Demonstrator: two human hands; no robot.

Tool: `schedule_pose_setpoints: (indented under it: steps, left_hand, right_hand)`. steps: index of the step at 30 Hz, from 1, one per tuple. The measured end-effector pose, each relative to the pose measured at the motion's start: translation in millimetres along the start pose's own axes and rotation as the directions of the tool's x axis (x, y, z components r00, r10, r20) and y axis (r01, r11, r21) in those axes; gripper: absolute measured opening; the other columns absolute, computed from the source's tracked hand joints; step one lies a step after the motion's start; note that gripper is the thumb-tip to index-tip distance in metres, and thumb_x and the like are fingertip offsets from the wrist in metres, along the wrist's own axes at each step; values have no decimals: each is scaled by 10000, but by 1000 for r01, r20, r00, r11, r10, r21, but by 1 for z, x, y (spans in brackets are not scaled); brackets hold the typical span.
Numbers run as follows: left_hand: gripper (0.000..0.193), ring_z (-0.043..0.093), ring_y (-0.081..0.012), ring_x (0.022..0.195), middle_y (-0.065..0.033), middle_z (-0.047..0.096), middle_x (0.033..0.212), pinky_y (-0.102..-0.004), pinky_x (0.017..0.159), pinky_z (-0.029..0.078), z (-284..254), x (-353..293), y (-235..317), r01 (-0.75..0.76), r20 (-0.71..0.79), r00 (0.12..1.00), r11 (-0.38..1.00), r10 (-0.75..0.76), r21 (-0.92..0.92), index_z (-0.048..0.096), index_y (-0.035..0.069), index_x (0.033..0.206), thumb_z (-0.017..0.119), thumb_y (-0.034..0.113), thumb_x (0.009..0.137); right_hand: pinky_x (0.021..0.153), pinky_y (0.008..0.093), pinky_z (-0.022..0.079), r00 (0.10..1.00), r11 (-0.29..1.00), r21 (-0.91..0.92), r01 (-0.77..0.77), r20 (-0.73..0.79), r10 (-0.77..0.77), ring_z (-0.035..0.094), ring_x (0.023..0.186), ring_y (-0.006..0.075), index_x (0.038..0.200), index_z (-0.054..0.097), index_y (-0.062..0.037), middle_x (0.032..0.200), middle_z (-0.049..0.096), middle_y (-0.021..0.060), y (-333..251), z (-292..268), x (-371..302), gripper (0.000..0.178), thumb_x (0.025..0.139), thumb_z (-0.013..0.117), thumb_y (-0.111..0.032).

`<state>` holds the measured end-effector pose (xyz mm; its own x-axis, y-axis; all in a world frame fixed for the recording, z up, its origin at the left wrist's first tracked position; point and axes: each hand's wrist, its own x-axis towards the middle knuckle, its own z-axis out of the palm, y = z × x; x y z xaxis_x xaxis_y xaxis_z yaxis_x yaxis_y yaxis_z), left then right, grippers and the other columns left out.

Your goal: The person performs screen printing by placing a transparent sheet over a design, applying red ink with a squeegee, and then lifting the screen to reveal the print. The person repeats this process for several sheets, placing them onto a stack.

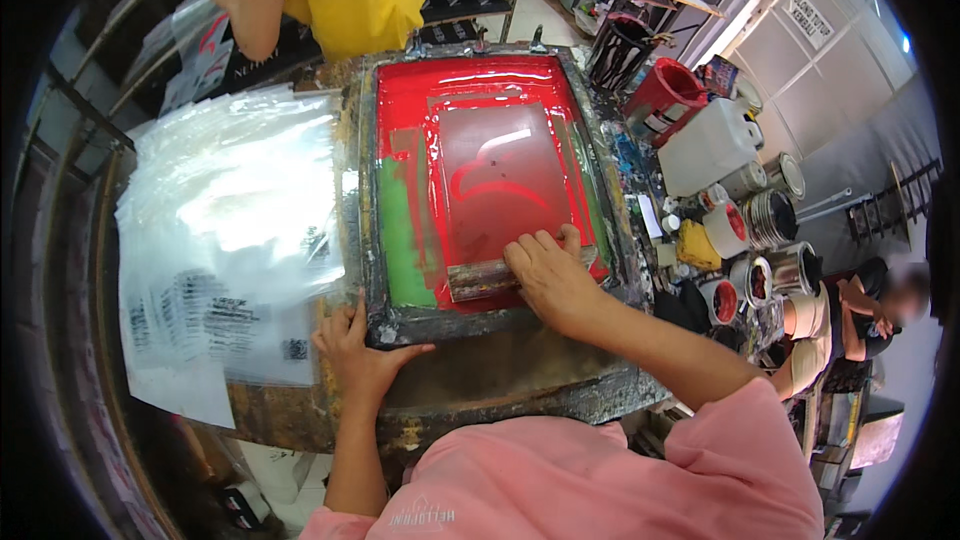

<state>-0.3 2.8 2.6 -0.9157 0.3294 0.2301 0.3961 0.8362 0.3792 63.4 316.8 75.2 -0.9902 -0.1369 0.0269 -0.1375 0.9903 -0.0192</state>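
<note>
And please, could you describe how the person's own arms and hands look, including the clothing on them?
The left hand and right hand are bare, without gloves; I see no watch or bracelet. The forearms are uncovered. The shirt is plain pink with loose, short sleeves and a small pale print.

A paint-stained brown tabletop (283,406) carries overlapping clear plastic sheets (230,210) at centre left and a dark-framed red-inked rectangular screen (470,325) mid-frame; the spattered surface (628,165) at right holds a white plastic jug (705,147).
</note>
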Motion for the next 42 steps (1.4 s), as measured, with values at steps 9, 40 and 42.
schedule_pose_setpoints:
  steps: [9,40,42]
  left_hand:
    - [1318,560,-349,1110,-123,619,1137,-542,1081,365,-12,6,2,27,55,998,994,-21,-107,669,12,1420,975,704,340]
    - [439,645,-357,1008,-159,650,1078,-490,907,506,65,284,31,-279,-191,951,939,242,-201,721,6,1256,715,379,1023]
    - [404,634,-358,1033,-149,655,1084,-521,922,495,89,291,23,-348,-234,907,936,349,51,754,64,1259,733,372,999]
  right_hand:
    - [1024,598,364,940,993,-106,-58,-340,18,598,1149,294,1199,585,-112,1145,633,73,115,38,173,328,892,700,-108]
    - [750,386,508,775,988,-43,-147,-626,89,600,707,217,859,653,-81,730,616,74,43,-248,94,662,1066,442,-674]
    - [729,376,518,799,983,-3,-183,-584,146,580,651,191,793,655,-85,663,600,57,47,-257,99,746,1072,410,-732]
